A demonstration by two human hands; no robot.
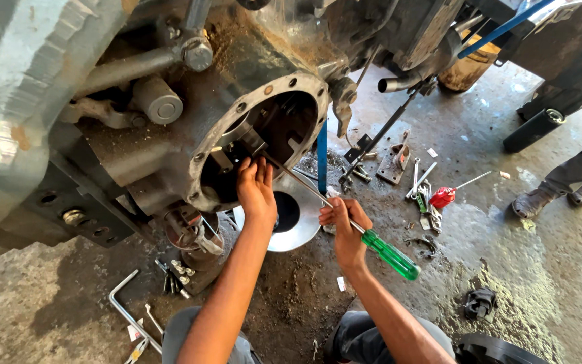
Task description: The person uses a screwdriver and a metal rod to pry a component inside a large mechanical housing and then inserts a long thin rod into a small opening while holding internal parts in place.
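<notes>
My right hand [345, 222] grips the metal shaft of a long screwdriver with a green handle [390, 255]. Its tip reaches into the round opening [284, 128] of a large, greasy machine housing [170, 135]. My left hand [256, 189] rests at the lower edge of that opening, its fingers on parts just inside next to the shaft's tip. A ring of bolt holes runs around the opening's flange [254, 101]. What lies deeper inside is dark.
A round metal dish [301, 226] lies on the dirty concrete floor below the opening. Wrenches and a red-handled tool [442, 197] are scattered to the right. An L-shaped bar [126, 307] lies lower left. Another person's feet [540, 199] stand at right.
</notes>
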